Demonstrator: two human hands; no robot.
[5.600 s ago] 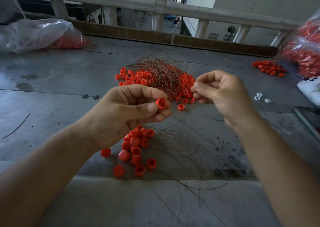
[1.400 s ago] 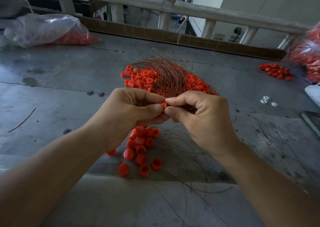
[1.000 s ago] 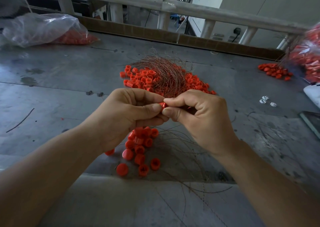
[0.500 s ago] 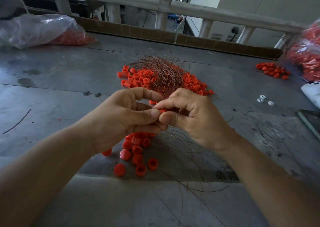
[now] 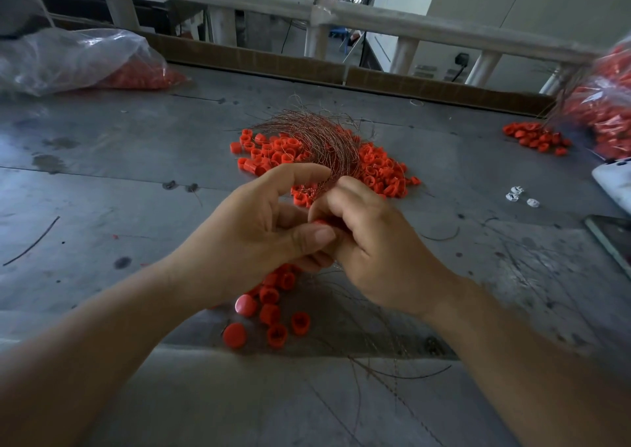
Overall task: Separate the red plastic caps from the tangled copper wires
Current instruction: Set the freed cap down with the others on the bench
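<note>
Pinching one red cap (image 5: 321,222) between them, the left hand (image 5: 252,238) and right hand (image 5: 375,252) meet with fingers curled, just on the near side of the copper wire tangle (image 5: 317,139) on the grey desk (image 5: 119,180). Unsorted caps (image 5: 379,173) lie heaped under and around that tangle. A small pile of loose caps (image 5: 273,313) sits nearer than the tangle, below the hands.

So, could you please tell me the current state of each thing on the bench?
Held cap: pinched between both hands, mostly hidden.
Left hand: pinches it, thumb on top.
Right hand: fingers curled, pinching the same cap.
Wire tangle: heaped on the far cap pile.
Near caps: loose on the table, apart from the tangle.
Left bag: lying slumped, red caps inside.
</note>
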